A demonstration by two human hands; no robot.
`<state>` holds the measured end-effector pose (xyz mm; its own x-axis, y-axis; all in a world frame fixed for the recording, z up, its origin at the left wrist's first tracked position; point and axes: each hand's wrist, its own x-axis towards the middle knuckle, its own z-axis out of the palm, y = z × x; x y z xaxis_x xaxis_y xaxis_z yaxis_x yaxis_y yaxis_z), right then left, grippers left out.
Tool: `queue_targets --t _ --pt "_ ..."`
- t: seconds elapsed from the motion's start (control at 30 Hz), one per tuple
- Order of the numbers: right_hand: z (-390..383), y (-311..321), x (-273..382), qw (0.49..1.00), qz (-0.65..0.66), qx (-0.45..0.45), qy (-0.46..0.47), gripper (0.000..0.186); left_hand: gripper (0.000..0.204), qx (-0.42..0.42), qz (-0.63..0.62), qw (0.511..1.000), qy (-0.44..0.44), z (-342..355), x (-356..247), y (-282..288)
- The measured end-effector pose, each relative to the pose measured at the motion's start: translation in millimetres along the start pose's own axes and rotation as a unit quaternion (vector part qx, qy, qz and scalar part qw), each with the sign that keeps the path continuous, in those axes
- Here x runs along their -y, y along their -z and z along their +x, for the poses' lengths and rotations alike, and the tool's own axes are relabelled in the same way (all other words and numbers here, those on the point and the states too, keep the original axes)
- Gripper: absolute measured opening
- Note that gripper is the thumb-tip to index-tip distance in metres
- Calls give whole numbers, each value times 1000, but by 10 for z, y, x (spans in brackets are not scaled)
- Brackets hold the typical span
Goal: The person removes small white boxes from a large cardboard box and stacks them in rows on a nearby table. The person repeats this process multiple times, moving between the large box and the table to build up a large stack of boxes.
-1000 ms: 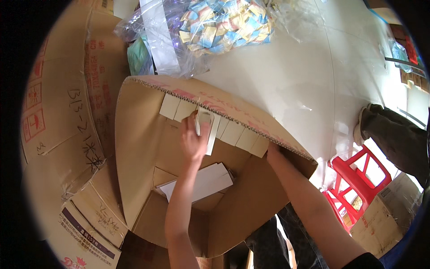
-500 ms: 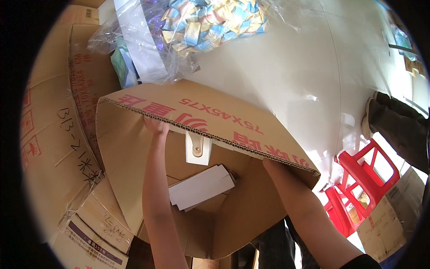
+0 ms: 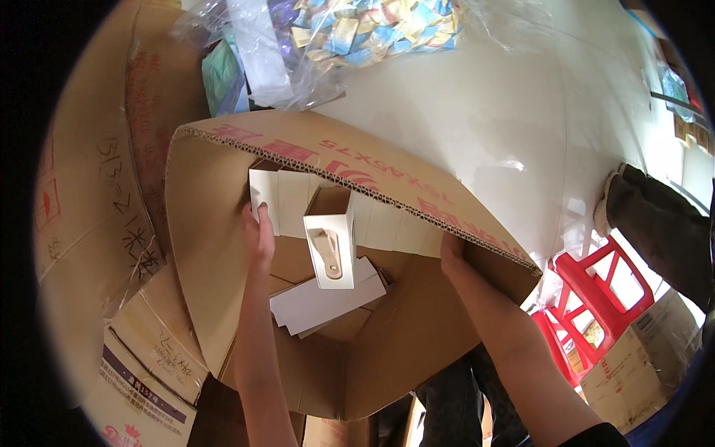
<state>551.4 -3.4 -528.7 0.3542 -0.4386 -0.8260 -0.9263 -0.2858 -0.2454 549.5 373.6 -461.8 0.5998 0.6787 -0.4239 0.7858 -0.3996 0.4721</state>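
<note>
A large open cardboard carton stands before me, its near side toward my body. Inside it, against the far wall, a row of narrow white boxes is squeezed between my two hands. My left hand grips the row's left end, thumb on the front face. At the right end is my right hand, its fingers partly hidden under the carton's rim. One white box with a beige strap-like handle juts out of the row toward me. Flat white boxes lie on the carton's bottom.
Beyond the carton, a clear bag of blue and yellow wrapped pieces lies on the pale floor. Other cardboard boxes stand along the left. Red plastic stools and another person's legs are at the right.
The row of white boxes has come into fuller view below the rim. The box with the beige handle now juts out further toward me. My left hand shows more fully.
</note>
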Motion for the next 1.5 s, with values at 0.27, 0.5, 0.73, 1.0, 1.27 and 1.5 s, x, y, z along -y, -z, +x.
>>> queue_targets --t 0.27,0.5,0.73,1.0,1.27,1.5 --pt "-39 -79 93 985 -95 -19 141 51 67 10 98 990 102 -289 298 110" --pt "-87 -180 573 935 -234 66 258 72 70 98 -87 926 354 -1078 1449 -51" --pt "21 -470 1227 900 -257 214 281 86 50 114 -560 763 302 -1553 2624 -355" --pt "192 -577 1021 915 -116 348 167 81 48 189 -586 729 297 -1555 2600 -544" --pt "-1133 -282 1415 877 -248 379 161 84 46 126 -557 769 288 -2276 2279 356" --pt "-2962 993 1674 876 -218 406 145 88 45 27 -545 791 276 -3632 1333 2062"
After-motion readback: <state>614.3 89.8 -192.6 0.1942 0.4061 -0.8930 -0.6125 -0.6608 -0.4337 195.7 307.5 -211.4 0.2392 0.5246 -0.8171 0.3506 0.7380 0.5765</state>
